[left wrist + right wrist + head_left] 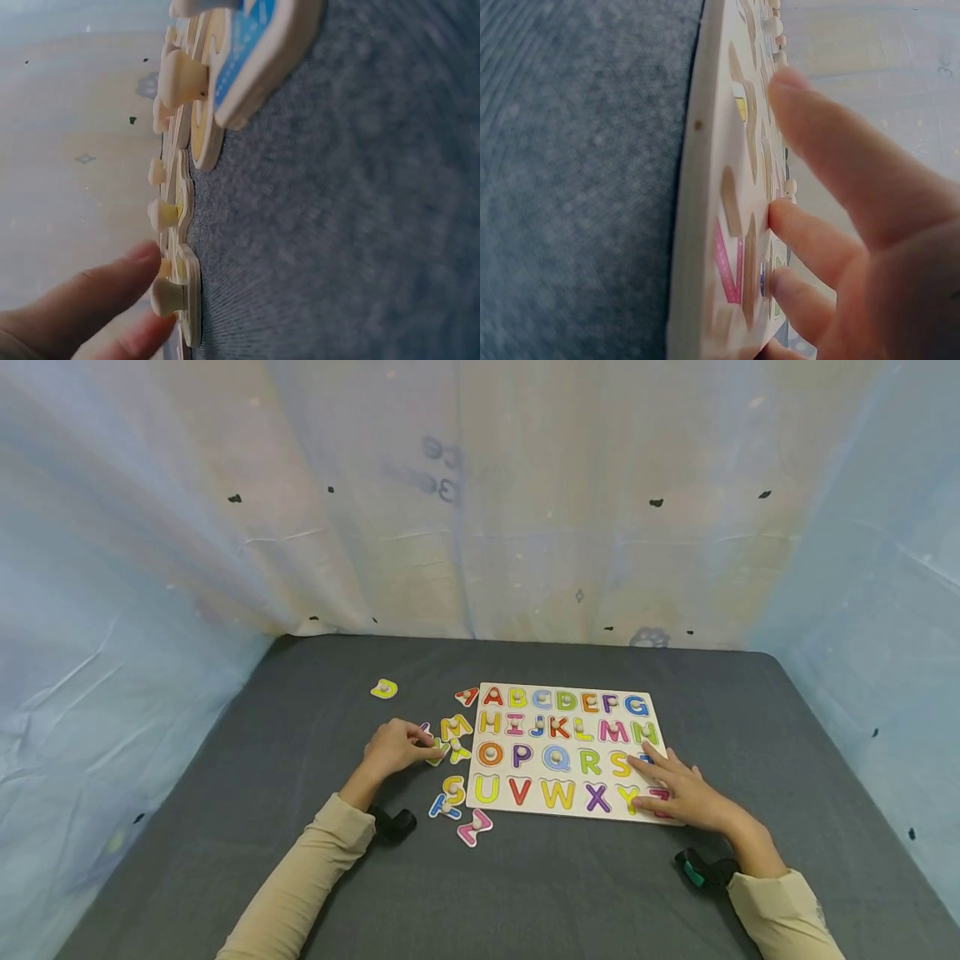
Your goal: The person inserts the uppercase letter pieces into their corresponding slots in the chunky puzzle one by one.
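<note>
Left fingers (105, 292) curl round the knob (168, 297), best hold on a likely light, stiff letter piece (194, 307); right fingers (817, 232) spread on the alphabet board (576, 771).

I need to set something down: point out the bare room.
Free: the tabletop between the sleeves, in front of the board; the strip between board and curtain. Crowded: the board's left side, where loose letters lie near the left hand.

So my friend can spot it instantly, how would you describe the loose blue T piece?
In the head view, a pale alphabet board lies on the dark table. Just left of its lower left corner is the T piece, below a yellow S and up and left from a pink piece. Of those three, only it is blue.
</note>
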The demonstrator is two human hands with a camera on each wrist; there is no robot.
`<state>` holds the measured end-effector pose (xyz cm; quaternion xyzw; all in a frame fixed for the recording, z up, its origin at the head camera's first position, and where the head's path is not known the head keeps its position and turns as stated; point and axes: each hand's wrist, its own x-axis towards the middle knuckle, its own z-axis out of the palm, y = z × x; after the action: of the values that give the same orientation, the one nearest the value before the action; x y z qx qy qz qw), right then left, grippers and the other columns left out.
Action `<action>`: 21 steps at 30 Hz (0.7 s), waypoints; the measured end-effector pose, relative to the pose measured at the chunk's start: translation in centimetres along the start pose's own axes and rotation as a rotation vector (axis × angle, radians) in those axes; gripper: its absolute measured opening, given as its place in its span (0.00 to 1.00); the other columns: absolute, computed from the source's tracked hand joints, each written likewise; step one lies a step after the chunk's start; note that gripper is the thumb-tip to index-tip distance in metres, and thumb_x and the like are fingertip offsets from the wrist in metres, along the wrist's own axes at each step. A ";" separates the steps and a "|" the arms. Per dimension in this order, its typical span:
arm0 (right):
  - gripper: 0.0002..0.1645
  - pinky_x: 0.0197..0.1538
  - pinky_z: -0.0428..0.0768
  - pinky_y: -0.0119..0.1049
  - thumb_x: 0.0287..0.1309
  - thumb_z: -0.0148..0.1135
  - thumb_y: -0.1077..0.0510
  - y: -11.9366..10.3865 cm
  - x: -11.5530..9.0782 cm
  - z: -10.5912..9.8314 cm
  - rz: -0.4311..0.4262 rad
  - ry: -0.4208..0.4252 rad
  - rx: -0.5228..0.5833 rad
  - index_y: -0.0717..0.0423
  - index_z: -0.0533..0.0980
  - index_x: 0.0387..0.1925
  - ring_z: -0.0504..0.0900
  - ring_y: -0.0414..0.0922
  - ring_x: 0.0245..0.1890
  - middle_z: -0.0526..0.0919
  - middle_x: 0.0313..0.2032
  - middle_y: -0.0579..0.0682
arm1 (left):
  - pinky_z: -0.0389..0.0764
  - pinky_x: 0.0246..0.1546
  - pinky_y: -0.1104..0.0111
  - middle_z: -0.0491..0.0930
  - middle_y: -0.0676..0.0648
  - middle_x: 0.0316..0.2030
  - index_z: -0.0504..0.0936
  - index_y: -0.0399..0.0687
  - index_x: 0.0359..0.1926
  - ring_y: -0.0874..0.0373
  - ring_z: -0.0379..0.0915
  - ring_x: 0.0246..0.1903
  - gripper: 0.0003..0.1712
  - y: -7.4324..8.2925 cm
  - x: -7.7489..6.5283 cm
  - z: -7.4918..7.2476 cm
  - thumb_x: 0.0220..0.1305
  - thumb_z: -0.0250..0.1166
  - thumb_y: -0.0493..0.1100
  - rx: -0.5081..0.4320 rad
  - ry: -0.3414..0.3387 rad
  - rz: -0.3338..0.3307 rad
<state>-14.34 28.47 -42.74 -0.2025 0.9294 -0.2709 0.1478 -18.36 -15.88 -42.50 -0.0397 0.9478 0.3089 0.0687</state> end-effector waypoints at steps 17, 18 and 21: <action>0.45 0.57 0.40 0.82 0.55 0.66 0.47 0.1 0.1 0.0 -0.001 0.003 0.008 0.60 0.62 0.69 0.41 0.81 0.68 0.48 0.72 0.71 | 0.55 0.25 0.69 0.71 0.55 0.21 0.90 0.49 0.35 0.60 0.59 0.23 0.11 -1.2 -0.1 -0.8 0.49 0.75 0.46 -0.025 -0.050 0.073; 0.45 0.58 0.40 0.82 0.55 0.66 0.46 0.1 0.1 0.0 0.001 0.002 0.009 0.60 0.62 0.69 0.41 0.81 0.68 0.48 0.72 0.71 | 0.56 0.26 0.69 0.72 0.55 0.22 0.90 0.49 0.35 0.61 0.59 0.23 0.12 -1.3 0.0 -0.8 0.49 0.75 0.47 -0.027 -0.046 0.073; 0.45 0.58 0.40 0.82 0.55 0.66 0.46 0.1 0.1 0.0 0.002 -0.001 0.013 0.59 0.62 0.69 0.41 0.81 0.68 0.48 0.73 0.71 | 0.56 0.26 0.70 0.73 0.54 0.23 0.89 0.48 0.33 0.61 0.60 0.23 0.13 -1.7 0.1 -0.8 0.47 0.76 0.49 -0.027 -0.032 0.069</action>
<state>-14.43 28.52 -42.82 -0.2008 0.9278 -0.2765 0.1497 -18.30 -17.75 -42.89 -0.0031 0.9432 0.3243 0.0724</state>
